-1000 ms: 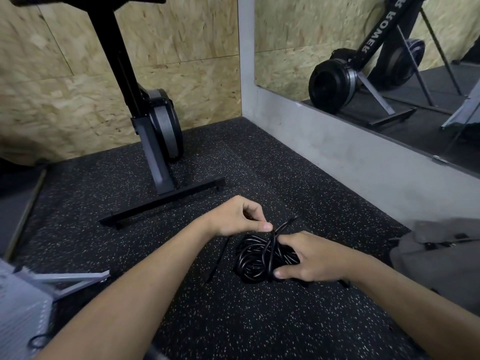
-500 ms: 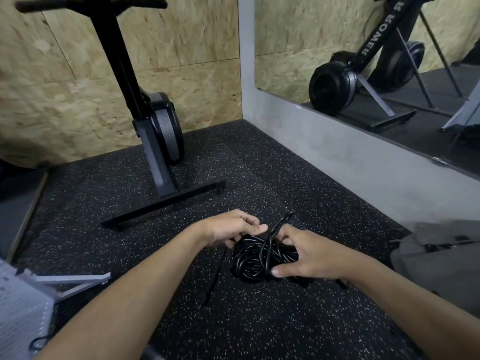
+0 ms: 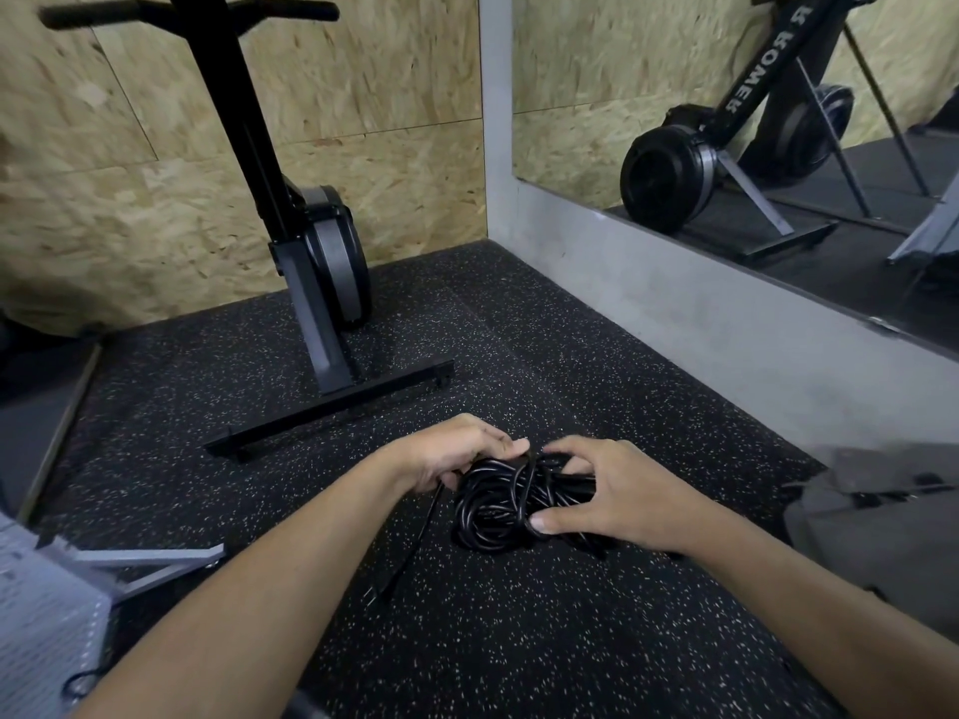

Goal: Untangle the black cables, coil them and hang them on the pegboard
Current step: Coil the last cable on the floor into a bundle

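Head view. The cables [image 3: 493,505], a black bundle of overlapping loops, lie on the speckled rubber floor [image 3: 519,640], between the two hands and in front of the person. The left hand [image 3: 456,451] has its fingers curled, with thumb and fingertips pinching a strand at the bundle's top edge. The right hand [image 3: 617,495] grips the bundle from the right, its thumb pressed on the near loops and its fingers bent over the far side. One loose end [image 3: 410,552] runs from beneath the left hand down and to the left across the floor. A pegboard [image 3: 41,630] on a grey stand sits at the lower left edge, well apart from the cables. Behind the hands stands an upright rower [image 3: 316,262] against a chipboard wall [image 3: 129,173]. A mirror [image 3: 597,70] on the right wall reflects it. A grey bag [image 3: 882,511] lies at the right edge.
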Action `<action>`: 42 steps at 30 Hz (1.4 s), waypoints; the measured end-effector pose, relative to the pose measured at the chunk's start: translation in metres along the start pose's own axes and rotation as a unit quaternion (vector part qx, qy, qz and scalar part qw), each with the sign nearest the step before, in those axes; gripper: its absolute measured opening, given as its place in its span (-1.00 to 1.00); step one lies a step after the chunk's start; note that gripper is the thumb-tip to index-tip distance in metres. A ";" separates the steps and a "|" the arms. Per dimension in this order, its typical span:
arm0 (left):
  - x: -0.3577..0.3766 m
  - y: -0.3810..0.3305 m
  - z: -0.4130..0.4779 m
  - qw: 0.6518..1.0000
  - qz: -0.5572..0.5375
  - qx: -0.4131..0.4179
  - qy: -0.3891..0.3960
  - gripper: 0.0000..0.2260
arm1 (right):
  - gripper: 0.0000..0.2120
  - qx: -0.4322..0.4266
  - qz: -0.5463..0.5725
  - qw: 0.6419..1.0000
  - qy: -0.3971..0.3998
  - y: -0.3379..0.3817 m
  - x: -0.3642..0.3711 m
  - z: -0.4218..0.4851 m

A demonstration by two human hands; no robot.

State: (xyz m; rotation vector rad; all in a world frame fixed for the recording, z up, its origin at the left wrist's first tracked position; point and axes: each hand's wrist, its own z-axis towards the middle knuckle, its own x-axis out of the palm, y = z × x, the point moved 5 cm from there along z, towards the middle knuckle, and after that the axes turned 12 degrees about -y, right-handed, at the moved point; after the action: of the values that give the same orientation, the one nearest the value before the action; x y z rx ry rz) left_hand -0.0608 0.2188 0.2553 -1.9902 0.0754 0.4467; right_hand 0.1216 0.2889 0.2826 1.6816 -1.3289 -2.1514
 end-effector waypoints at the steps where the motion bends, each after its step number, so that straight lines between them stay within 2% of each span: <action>1: 0.000 -0.001 0.000 1.000 0.005 0.007 0.001 -0.75 | -0.28 -0.004 0.002 1.000 0.001 0.000 -0.001 0.001; 3: -0.001 -0.004 -0.001 1.000 0.014 0.017 0.003 -0.71 | -0.37 -0.008 0.001 1.000 0.003 0.000 -0.003 0.001; 7: 0.000 -0.007 0.001 0.999 0.016 0.032 -0.002 -0.67 | -0.18 0.015 -0.018 1.000 -0.007 -0.010 -0.005 0.004; 13: 0.001 -0.004 0.005 1.000 -0.011 0.003 0.010 -0.75 | -0.39 -0.018 0.004 1.000 -0.010 -0.009 -0.007 0.004; 17: 0.004 0.000 0.001 0.998 -0.048 -0.005 0.028 -0.76 | -0.28 -0.035 0.064 0.997 -0.010 -0.004 -0.006 0.002; 19: 0.006 0.000 0.000 0.997 -0.074 -0.002 0.028 -0.75 | -0.25 -0.073 0.074 0.994 -0.020 0.001 -0.009 0.001; 21: 0.007 0.005 0.001 0.996 -0.088 -0.004 0.028 -0.69 | -0.35 -0.121 0.058 0.990 -0.033 0.006 -0.011 0.000; 24: 0.008 0.012 0.001 0.995 -0.089 -0.028 0.034 -0.57 | -0.49 -0.140 0.065 0.987 -0.039 0.006 -0.013 -0.002; 27: 0.012 0.012 -0.002 0.993 -0.100 -0.036 0.058 -0.55 | -0.53 -0.140 0.097 0.985 -0.036 0.003 -0.014 -0.001; 33: 0.008 0.015 0.001 0.992 -0.124 -0.018 0.005 -0.82 | -0.55 -0.107 0.220 0.966 -0.079 -0.004 -0.024 0.006; 36: 0.018 0.020 -0.002 0.989 -0.141 -0.012 0.050 -0.78 | -0.52 -0.081 0.274 0.953 -0.101 -0.008 -0.029 0.009; 38: 0.029 0.026 0.001 0.989 -0.130 -0.035 0.054 -0.74 | -0.52 -0.068 0.293 0.946 -0.123 -0.011 -0.032 0.010; 40: 0.035 0.031 0.003 0.990 -0.124 -0.063 0.021 -0.67 | -0.52 -0.051 0.305 0.938 -0.156 -0.016 -0.034 0.012; 42: 0.039 0.024 0.003 0.993 -0.095 -0.057 -0.024 -0.64 | -0.53 -0.039 0.261 0.942 -0.205 -0.026 -0.036 0.014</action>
State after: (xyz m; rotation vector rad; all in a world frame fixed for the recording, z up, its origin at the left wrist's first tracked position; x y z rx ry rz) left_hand -0.0315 0.2158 0.2202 -2.0743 -0.1735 0.3824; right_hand 0.1344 0.3333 0.2914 0.7395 -1.5346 -2.2323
